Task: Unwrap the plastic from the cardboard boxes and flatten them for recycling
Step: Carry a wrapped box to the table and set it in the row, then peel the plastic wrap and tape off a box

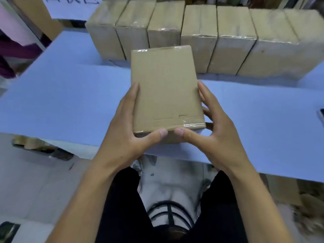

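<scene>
A person's left hand (126,120) and right hand (215,123) hold one small cardboard box (166,90) just above the near edge of a pale blue bench (70,95). The fingers (135,95) are clamped along both long sides, with the thumbs meeting at the near end beside a shiny strip of clear tape (192,125). Beyond the fingertips stands a row of taped boxes (201,39). The plastic looks thin and tight, so picking at it could tear it into shreds, or the box could slip off the edge.
</scene>
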